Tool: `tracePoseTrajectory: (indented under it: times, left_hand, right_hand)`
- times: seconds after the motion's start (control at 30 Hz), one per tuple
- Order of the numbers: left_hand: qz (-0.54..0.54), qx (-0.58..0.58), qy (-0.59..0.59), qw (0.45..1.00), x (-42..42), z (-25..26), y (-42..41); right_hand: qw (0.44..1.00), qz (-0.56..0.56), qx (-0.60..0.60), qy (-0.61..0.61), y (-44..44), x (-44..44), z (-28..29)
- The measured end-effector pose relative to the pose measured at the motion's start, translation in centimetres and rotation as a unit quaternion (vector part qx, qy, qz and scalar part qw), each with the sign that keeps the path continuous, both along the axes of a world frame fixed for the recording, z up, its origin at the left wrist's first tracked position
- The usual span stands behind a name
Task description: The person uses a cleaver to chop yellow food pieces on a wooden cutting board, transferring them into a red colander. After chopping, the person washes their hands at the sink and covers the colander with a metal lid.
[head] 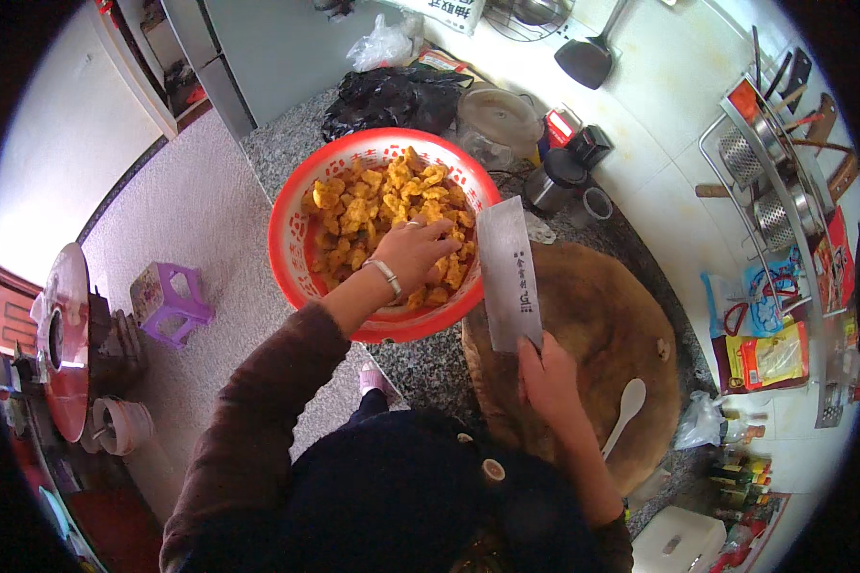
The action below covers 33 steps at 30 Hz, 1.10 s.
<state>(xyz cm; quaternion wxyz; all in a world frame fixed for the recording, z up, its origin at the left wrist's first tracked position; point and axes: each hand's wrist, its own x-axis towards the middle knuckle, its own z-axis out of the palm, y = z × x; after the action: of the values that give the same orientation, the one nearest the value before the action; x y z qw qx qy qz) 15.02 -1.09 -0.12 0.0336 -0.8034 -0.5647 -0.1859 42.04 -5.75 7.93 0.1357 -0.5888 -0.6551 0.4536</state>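
Note:
A wide red-and-white basin (281,236) holds a heap of golden-brown fried pieces (369,197). My left hand (414,256) lies in the basin on top of these pieces, fingers spread; whether any are pinched under the fingertips is hidden. In my right hand (548,369) is the handle of a Chinese cleaver (509,276). Its broad steel blade bears writing and points away from me, just beside the basin's right rim. Below the cleaver is a thick round wooden chopping board (616,315), with a white spoon (627,412) lying on its right part.
Behind the basin are a black plastic bag (394,104), a clear lidded container (498,118) and a dark-lidded canister (555,179). A wall rack (774,186) holds knives and strainers to the right. Several bottles (742,476) and a white box (677,541) stand lower right. A purple stool (172,301) is on the floor.

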Motion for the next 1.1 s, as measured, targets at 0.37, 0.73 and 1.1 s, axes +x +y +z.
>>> tracePoseTrajectory:
  times: [0.37, 0.73, 1.1]
  left_hand:
    - [0.098, -0.263, 0.164, 0.946, -4.3, 3.2, -4.2]
    - [0.049, -0.308, -0.052, 0.949, -4.4, -1.1, -2.2]
    - [0.143, -0.386, -0.545, 0.73, -7.7, 1.5, -4.1]
  right_hand:
    - [0.997, 0.018, 0.075, -0.026, 0.3, -0.3, -3.3]
    - [0.994, 0.029, 0.086, -0.06, 0.2, -0.4, -2.8]
    - [0.995, 0.023, 0.079, -0.051, 0.3, -0.6, -2.5]
